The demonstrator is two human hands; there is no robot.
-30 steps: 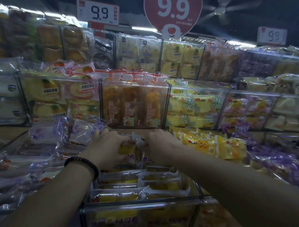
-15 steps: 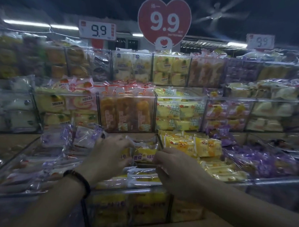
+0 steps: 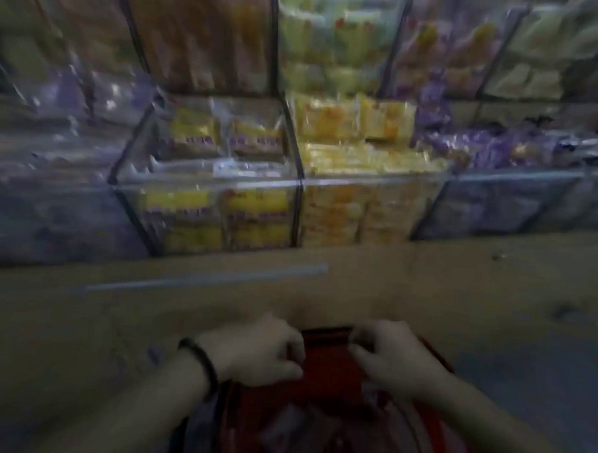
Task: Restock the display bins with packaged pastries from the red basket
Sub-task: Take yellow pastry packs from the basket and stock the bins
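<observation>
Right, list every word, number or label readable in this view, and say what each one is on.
Nothing can be read: the whole frame is motion-blurred.
Purple print bands on the yellow pastry packs in the centre bin: blurred, unreadable.
Red marks on the brighter yellow packs one bin to the right: blurred, unreadable.
Print on the purple packs: blurred, unreadable.
No price sign is in view.

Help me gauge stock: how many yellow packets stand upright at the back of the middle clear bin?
2: left packet and right packet, side by side at the back. Blur and the flat packets in front may hide others.
</observation>
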